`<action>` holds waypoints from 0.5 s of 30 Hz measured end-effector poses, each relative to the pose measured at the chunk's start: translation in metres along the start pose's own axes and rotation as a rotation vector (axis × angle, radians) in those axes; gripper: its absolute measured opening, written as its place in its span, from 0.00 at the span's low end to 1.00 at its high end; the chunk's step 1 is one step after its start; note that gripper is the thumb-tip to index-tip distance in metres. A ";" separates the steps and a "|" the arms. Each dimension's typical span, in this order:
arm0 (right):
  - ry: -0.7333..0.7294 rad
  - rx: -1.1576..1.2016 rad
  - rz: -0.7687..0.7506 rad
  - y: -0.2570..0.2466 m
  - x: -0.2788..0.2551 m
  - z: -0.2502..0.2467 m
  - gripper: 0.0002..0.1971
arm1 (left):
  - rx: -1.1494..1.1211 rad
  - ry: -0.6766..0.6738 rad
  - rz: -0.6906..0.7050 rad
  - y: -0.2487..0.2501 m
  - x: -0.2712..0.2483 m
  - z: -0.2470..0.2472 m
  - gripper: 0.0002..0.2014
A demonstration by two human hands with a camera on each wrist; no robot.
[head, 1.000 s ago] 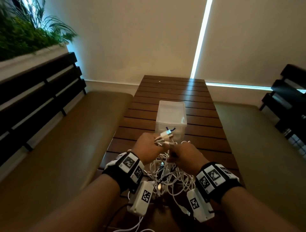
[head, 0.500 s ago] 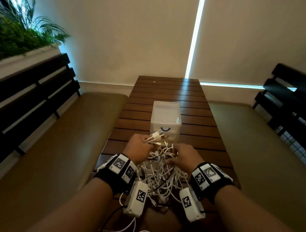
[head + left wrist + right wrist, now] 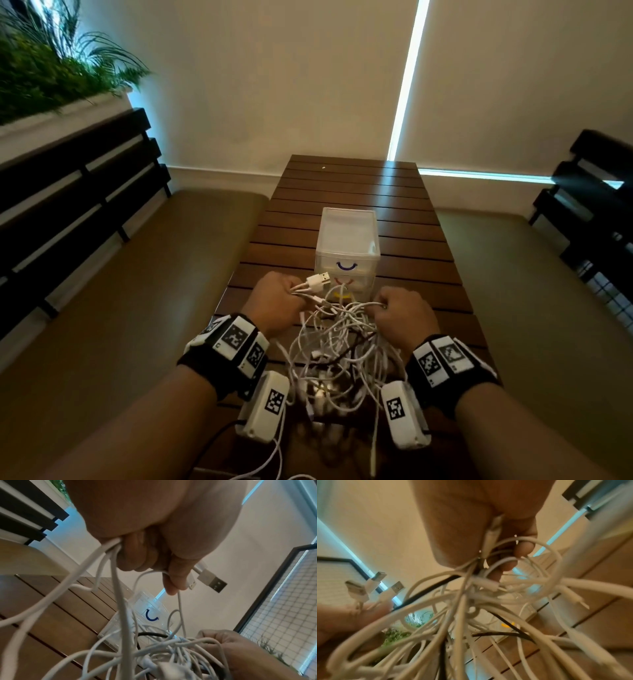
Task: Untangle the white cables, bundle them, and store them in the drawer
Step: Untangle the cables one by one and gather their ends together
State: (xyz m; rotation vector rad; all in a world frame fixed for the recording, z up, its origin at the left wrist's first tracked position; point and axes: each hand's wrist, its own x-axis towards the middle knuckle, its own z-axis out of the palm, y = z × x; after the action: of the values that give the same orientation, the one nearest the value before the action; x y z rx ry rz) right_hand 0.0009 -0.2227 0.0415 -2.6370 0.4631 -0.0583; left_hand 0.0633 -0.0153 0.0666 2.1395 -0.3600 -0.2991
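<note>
Slatted wooden table between two padded benches | white cables in a tangle on the near end, between both wrists | left hand fisted round several strands, plugs jutting out; right hand curled into the tangle, seemingly pinching strands | small clear drawer unit just beyond, drawers closed

White cables, clear drawer unit with blue handle, brown slatted table
</note>
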 end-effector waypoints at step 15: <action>0.018 0.616 0.211 0.026 -0.007 0.003 0.15 | 0.070 0.141 -0.117 -0.036 0.002 -0.003 0.16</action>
State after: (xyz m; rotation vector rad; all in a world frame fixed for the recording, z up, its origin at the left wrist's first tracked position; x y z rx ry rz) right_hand -0.0136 -0.2407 0.0271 -1.9779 0.6130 -0.1345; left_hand 0.0712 0.0054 0.0377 2.2402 -0.1660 -0.2032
